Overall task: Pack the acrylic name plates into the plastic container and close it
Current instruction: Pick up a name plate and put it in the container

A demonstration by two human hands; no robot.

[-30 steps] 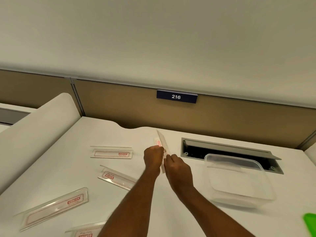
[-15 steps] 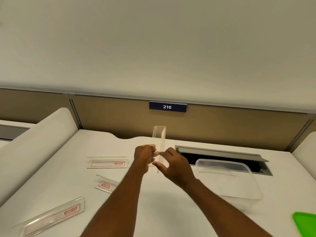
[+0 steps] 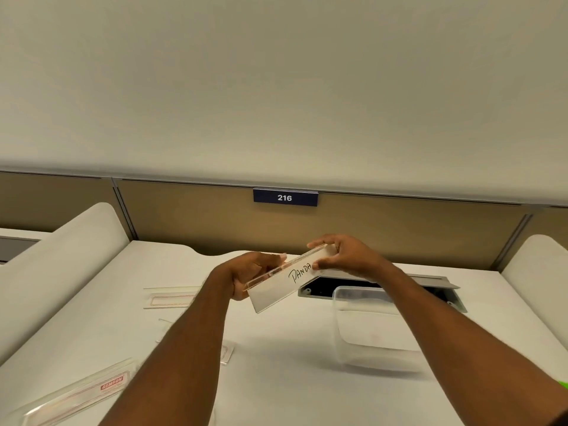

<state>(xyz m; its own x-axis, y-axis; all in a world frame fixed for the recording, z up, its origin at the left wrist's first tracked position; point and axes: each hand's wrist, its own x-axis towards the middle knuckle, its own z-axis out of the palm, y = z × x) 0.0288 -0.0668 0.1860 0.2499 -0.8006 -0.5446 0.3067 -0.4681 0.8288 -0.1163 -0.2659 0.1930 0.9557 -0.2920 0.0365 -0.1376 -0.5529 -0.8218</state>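
A person's two bare forearms reach forward over a white desk [image 3: 292,388], and both hands hold one clear acrylic name plate [image 3: 281,282] in the air between them. The held plate slants, low on the left and higher on the right, and its white insert faces the camera with "PANDA" handwritten on it in black. The left hand [image 3: 246,279] grips the plate's lower left end, palm behind it and fingers curled round so the fingertips show at the top edge. The right hand [image 3: 349,256] pinches the upper right end, fingers arched over the top edge and thumb pressed to the front face. The plate hangs above the desk, touching nothing but the hands. A clear plastic container [image 3: 376,330] sits open on the desk below and to the right of the plate, partly under the right forearm, just in front of a dark cable slot [image 3: 322,285]. Three more plates lie flat to the left: a far plate [image 3: 169,298] beside the left wrist, a middle plate [image 3: 228,352] mostly hidden under the left forearm, and a near plate [image 3: 76,398] with a red label at the bottom left corner. A blue sign [image 3: 285,197] reading "216" is fixed to the tan partition behind.
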